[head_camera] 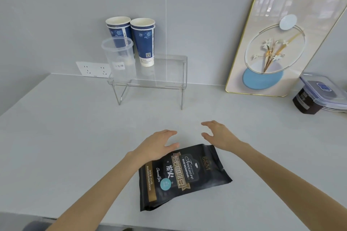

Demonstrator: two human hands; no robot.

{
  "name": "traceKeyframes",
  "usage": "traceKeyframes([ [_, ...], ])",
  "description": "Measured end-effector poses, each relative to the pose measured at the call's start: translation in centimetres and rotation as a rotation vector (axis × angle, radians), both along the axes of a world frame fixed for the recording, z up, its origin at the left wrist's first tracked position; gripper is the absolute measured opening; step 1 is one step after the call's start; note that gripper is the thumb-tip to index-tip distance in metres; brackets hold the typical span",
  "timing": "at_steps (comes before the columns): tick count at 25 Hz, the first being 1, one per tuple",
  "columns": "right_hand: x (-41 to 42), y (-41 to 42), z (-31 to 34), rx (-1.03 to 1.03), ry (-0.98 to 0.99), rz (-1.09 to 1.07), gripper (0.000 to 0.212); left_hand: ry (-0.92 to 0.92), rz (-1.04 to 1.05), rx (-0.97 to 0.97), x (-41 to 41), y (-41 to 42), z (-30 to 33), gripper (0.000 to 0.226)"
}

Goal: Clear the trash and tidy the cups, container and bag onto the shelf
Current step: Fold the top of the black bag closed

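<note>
A black coffee bag [185, 174] lies flat on the grey counter near its front edge. My left hand [157, 146] hovers over the bag's upper left corner with fingers spread and nothing in it. My right hand [219, 136] is open just past the bag's top right corner, holding nothing. On the clear acrylic shelf [169, 82] at the back stand two blue and white paper cups [143, 41] side by side, with a clear plastic container [120, 58] in front of the left cup.
A gold-framed picture [281, 43] leans on the tiled wall at the right. A dark jar and a lidded plastic box [319, 95] sit at the far right. A white wall socket [93, 69] is left of the shelf.
</note>
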State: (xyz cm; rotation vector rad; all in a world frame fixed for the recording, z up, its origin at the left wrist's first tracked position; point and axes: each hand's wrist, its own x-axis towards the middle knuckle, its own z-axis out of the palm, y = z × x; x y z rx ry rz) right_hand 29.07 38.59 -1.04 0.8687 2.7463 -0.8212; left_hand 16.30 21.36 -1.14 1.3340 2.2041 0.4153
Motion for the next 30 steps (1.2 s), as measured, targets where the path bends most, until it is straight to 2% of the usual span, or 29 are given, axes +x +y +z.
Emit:
traceKeyframes([
  [5,3.2,0.1,-2.5,-0.175,-0.132,-0.157,0.043,-0.115,0.0,-0.082,2.3,0.9,-2.6,0.056],
  [11,3.8,0.1,-4.1,-0.248,-0.104,-0.28,0.019,-0.198,0.123,-0.009,2.7,0.9,-4.1,0.044],
  [17,1.8,-0.6,-2.1,-0.197,0.048,-0.279,0.023,-0.173,0.238,0.172,2.6,0.2,-4.1,0.007],
  [21,-2.0,-1.3,2.0,-0.135,0.234,-0.208,0.019,-0.173,0.371,0.355,1.2,-1.5,-2.4,0.015],
  [24,-5.5,-2.5,6.3,-0.091,0.364,-0.079,0.016,-0.203,0.507,0.485,0.1,-3.1,-0.8,0.022],
  [30,-10.6,-6.3,12.2,0.161,0.448,0.243,0.02,-0.223,0.585,0.636,-2.7,-5.5,1.3,0.023],
])
